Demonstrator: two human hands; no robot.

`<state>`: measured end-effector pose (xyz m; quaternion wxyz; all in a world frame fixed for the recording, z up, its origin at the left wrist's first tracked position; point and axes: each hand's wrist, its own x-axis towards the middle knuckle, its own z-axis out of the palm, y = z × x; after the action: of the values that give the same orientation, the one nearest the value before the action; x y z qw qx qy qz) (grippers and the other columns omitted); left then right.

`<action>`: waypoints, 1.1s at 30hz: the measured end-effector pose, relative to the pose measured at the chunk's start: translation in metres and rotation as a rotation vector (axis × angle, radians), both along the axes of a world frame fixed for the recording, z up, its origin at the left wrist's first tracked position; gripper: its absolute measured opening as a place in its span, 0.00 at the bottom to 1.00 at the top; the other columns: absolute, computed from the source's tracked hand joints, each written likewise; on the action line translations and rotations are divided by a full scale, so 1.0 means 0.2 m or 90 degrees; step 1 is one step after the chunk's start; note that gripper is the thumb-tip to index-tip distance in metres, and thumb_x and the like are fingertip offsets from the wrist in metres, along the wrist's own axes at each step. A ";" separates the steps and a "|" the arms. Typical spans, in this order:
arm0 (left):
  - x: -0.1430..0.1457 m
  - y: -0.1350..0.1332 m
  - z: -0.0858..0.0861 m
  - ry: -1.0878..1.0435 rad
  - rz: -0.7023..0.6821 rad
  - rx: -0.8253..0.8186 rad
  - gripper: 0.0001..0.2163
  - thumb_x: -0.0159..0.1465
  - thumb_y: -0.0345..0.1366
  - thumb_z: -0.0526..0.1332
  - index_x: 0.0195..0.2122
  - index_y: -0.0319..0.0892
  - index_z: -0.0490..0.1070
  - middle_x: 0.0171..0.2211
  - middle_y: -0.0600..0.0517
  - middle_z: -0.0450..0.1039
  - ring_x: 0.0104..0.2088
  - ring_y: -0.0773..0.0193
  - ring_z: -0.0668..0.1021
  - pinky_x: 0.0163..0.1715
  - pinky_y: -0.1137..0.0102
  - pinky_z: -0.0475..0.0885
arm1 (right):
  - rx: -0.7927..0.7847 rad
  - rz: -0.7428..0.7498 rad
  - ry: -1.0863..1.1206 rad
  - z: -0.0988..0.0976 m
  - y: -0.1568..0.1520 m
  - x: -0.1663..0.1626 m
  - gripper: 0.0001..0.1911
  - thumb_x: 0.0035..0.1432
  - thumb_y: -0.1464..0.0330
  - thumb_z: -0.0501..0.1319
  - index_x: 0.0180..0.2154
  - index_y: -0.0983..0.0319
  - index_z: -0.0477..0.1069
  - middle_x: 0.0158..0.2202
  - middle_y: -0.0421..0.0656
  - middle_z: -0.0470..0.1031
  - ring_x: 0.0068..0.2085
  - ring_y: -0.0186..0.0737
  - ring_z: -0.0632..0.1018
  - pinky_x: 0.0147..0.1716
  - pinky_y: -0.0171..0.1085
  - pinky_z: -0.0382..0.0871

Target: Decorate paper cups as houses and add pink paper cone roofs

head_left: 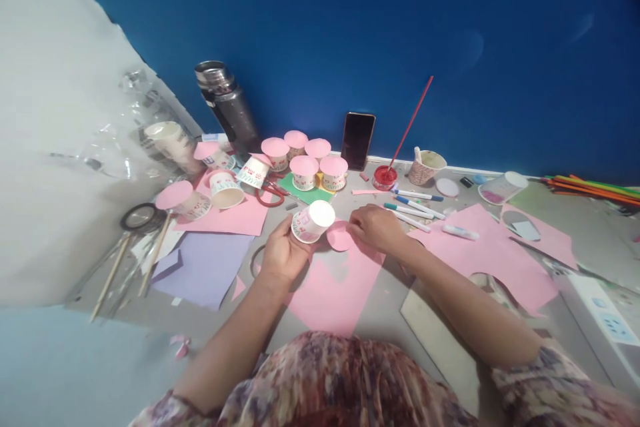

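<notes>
My left hand [285, 252] is closed around a decorated paper cup [311, 221], which is tilted with its white base facing up. To its right, my right hand [376, 227] pinches the edge of a round pink paper disc [340, 235]. The disc is beside the cup, close to its side; whether they touch I cannot tell. Under both hands lies a cut sheet of pink paper [330, 300]. Behind them stand several paper cups topped with pink discs, among them one cup [304, 173] on a green sheet [320, 195]. Red-handled scissors [270, 195] lie left of these.
A steel flask [227, 103] and a phone [358, 140] stand by the blue wall. A red pot [385, 177] holds a thin red stick. Markers [413, 207] and pink paper [475, 247] lie right; purple paper [205, 267] and a tape roll [139, 217] lie left.
</notes>
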<state>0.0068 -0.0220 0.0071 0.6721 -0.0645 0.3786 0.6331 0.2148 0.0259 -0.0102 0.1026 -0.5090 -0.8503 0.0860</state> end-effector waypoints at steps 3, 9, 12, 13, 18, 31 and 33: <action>0.01 -0.01 -0.02 0.002 -0.019 0.000 0.15 0.77 0.33 0.51 0.55 0.34 0.74 0.35 0.46 0.85 0.33 0.58 0.86 0.41 0.63 0.83 | 0.052 -0.064 -0.001 0.02 -0.01 0.00 0.10 0.65 0.68 0.63 0.29 0.58 0.78 0.32 0.45 0.82 0.37 0.45 0.77 0.29 0.39 0.55; 0.05 -0.03 -0.06 0.004 -0.035 0.008 0.14 0.77 0.33 0.54 0.57 0.33 0.73 0.40 0.43 0.86 0.38 0.58 0.87 0.47 0.64 0.83 | 0.267 -0.135 0.058 0.10 -0.03 0.04 0.14 0.70 0.66 0.59 0.32 0.60 0.78 0.32 0.48 0.81 0.38 0.48 0.76 0.34 0.42 0.57; 0.06 -0.04 -0.07 -0.010 -0.056 0.015 0.15 0.77 0.34 0.54 0.60 0.35 0.73 0.43 0.42 0.86 0.41 0.59 0.87 0.46 0.67 0.82 | 0.435 -0.058 0.118 0.12 -0.07 0.02 0.13 0.70 0.69 0.60 0.31 0.58 0.77 0.29 0.45 0.80 0.35 0.46 0.74 0.36 0.43 0.60; 0.06 -0.04 -0.07 -0.016 -0.069 0.018 0.16 0.77 0.35 0.54 0.60 0.36 0.73 0.44 0.41 0.86 0.41 0.58 0.87 0.46 0.66 0.83 | 0.464 -0.027 0.129 0.12 -0.09 0.01 0.11 0.69 0.70 0.61 0.32 0.58 0.77 0.30 0.44 0.80 0.35 0.45 0.74 0.37 0.43 0.62; 0.05 -0.04 -0.06 -0.037 -0.088 0.027 0.17 0.77 0.36 0.53 0.61 0.36 0.72 0.45 0.40 0.85 0.42 0.56 0.87 0.46 0.65 0.82 | 0.505 0.075 0.183 0.13 -0.16 -0.02 0.03 0.65 0.71 0.67 0.39 0.57 0.77 0.36 0.44 0.83 0.37 0.45 0.76 0.38 0.43 0.68; 0.08 -0.07 -0.13 0.003 -0.074 0.091 0.11 0.74 0.32 0.58 0.52 0.36 0.77 0.44 0.42 0.85 0.44 0.55 0.86 0.49 0.64 0.80 | 0.521 0.125 0.231 0.14 -0.22 -0.07 0.11 0.62 0.73 0.70 0.45 0.55 0.76 0.43 0.46 0.82 0.43 0.48 0.77 0.43 0.46 0.72; 0.07 -0.07 -0.15 0.031 -0.070 0.091 0.09 0.73 0.31 0.59 0.48 0.37 0.78 0.43 0.42 0.85 0.45 0.55 0.86 0.49 0.65 0.80 | 0.526 0.129 0.241 0.14 -0.22 -0.07 0.13 0.62 0.75 0.69 0.46 0.54 0.76 0.44 0.46 0.82 0.43 0.47 0.77 0.44 0.45 0.71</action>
<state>0.0212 -0.0351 -0.0225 0.6992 0.0199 0.3519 0.6221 0.2015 -0.0175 0.0173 0.4413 -0.3154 -0.8249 -0.1591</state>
